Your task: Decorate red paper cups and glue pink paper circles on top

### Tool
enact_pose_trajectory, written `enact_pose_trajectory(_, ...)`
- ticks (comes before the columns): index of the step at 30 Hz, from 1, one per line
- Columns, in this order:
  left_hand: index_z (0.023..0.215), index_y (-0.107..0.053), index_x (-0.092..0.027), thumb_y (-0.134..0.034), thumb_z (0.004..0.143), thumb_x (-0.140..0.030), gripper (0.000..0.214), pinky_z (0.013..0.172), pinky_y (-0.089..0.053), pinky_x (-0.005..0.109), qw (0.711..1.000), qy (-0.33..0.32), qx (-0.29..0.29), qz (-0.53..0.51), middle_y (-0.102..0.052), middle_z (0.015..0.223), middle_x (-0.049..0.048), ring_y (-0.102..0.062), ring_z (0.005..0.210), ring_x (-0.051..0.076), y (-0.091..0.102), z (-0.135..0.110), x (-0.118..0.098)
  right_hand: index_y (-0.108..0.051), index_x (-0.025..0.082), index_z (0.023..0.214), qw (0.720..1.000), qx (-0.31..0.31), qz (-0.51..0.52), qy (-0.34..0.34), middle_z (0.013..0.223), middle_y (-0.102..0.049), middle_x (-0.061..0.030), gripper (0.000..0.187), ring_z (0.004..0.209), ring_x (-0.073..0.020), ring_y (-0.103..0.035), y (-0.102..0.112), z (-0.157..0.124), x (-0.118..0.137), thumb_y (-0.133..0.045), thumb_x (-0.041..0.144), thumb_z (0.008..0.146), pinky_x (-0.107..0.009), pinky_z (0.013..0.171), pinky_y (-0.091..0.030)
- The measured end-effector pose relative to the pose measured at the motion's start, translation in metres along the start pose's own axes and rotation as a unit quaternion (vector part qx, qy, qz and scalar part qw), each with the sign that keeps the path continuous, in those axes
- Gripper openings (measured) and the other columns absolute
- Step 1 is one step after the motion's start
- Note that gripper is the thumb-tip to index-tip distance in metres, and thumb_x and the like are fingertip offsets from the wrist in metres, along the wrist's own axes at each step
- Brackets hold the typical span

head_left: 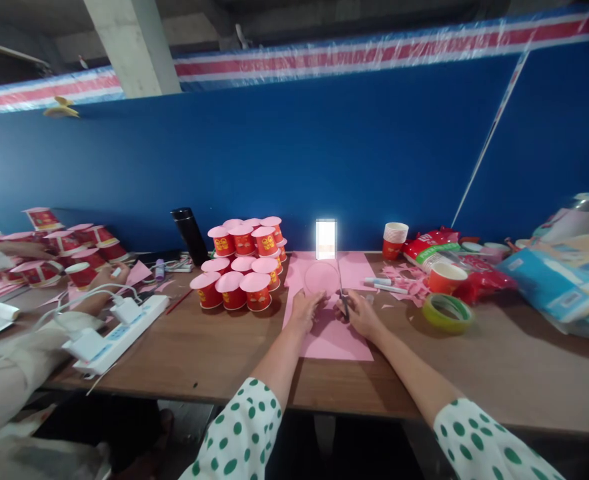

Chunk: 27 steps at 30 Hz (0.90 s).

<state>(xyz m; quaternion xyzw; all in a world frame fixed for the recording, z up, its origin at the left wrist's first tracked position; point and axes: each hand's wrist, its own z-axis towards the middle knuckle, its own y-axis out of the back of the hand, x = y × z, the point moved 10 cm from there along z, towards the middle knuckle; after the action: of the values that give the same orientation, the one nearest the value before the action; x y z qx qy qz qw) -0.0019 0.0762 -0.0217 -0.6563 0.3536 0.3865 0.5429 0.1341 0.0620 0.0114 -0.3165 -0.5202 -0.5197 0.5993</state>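
Note:
In the middle of the table, my left hand (pixel 308 311) holds the near edge of a piece of pink paper (pixel 323 275) with a round outline on it. My right hand (pixel 364 315) is closed around dark scissors (pixel 345 305), whose blades point away from me at the paper's right side. Beneath both hands lie larger pink sheets (pixel 337 345). Whether the blades are apart is too small to tell. Left of my hands, red paper cups (pixel 233 293) topped with pink discs stand stacked in tiers.
A bright blurred rectangle (pixel 326 239) stands behind the paper. To the right are markers (pixel 385 287), pink scraps (pixel 414 281), stacked cups (pixel 394 241) and a tape roll (pixel 447 315). Leftward are a black flask (pixel 190 237), a power strip (pixel 124 333) and another person's hand (pixel 107 279).

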Motion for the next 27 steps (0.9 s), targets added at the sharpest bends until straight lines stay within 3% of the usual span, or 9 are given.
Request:
enact_pose_trajectory(13, 0.086, -0.060, -0.011, -0.079, 0.058, -0.031, 0.039, 0.036, -0.034, 0.016, 0.999, 0.015, -0.003, 0.028, -0.069, 0.071, 0.0095, -0.064, 0.058, 0.016, -0.0013, -0.0049, -0.0021, -0.050, 0.018, 0.109, 1.000, -0.001, -0.008, 0.002, 0.071, -0.060, -0.0001, 0.037, 0.057, -0.0133, -0.060, 0.0012, 0.0003, -0.0027, -0.054, 0.043, 0.081, -0.025, 0.048, -0.048)
enact_pose_trajectory(27, 0.086, -0.059, -0.012, -0.079, 0.057, -0.032, 0.040, 0.035, -0.033, 0.016, 0.999, 0.013, -0.007, 0.028, -0.070, 0.072, 0.0100, -0.064, 0.058, 0.016, 0.0000, -0.0051, -0.0027, -0.051, 0.018, 0.110, 1.000, -0.006, -0.009, -0.010, 0.070, -0.060, -0.0002, 0.041, 0.054, -0.0135, -0.060, 0.0013, 0.0002, -0.0032, -0.058, 0.043, 0.078, -0.024, 0.046, -0.047)
